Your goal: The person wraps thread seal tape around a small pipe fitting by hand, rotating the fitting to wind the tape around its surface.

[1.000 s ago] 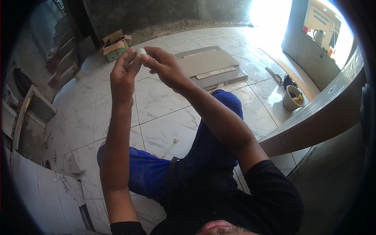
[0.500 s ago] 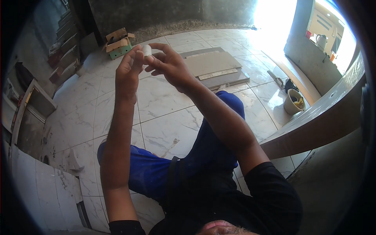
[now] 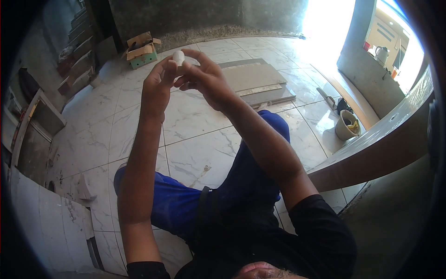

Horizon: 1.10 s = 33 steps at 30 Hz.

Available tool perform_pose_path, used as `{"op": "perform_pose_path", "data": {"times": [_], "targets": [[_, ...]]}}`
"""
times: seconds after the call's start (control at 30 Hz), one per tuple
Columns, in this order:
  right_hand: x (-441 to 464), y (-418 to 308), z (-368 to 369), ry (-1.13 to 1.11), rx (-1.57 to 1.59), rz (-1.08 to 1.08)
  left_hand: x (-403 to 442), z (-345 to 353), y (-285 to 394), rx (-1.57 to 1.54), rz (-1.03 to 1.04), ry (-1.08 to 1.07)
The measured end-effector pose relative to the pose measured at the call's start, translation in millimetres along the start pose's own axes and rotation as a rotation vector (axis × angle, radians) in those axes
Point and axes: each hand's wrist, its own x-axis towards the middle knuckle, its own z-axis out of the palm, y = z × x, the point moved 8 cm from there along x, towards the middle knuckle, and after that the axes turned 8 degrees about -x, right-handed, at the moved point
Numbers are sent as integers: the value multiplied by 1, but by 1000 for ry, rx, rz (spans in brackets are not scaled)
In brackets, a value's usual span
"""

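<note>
A small white rounded object (image 3: 178, 57) is held up between both hands, above the tiled floor (image 3: 200, 121). My left hand (image 3: 158, 83) has its thumb and fingers closed on the object's left side. From the right, my right hand (image 3: 206, 76) pinches the same object with thumb and index finger, the other fingers curled below. The fingers hide the object's lower part. Beyond my right hand, flat grey boards (image 3: 253, 80) lie stacked on the floor.
An open cardboard box (image 3: 141, 50) stands near the back wall. At the right are a bucket (image 3: 346, 125), a trowel-like tool (image 3: 326, 98) and a long board (image 3: 344, 93). A curved panel (image 3: 371, 158) rises beside my right arm. Wooden frames (image 3: 39, 118) lean at the left.
Both hands have shifted slightly right with the white object. Its visible shape has changed between the fingers, from a short cylinder side to a rounded end.
</note>
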Motion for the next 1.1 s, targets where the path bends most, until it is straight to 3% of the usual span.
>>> {"op": "perform_pose_path", "data": {"times": [0.07, 0.47, 0.7, 1.0, 1.1], "targets": [[-2, -2, 1, 16, 139, 39, 2, 0, -1, -2, 16, -1], [3, -14, -26, 253, 56, -198, -4, 2, 7, 17, -14, 58], [1, -10, -4, 86, -65, -161, -3, 1, 10, -61, -2, 52], [1, -14, -24, 261, -88, -161, -4, -1, 12, -25, 5, 82], [3, -5, -7, 68, -154, -121, -2, -2, 7, -63, 13, 65]]}}
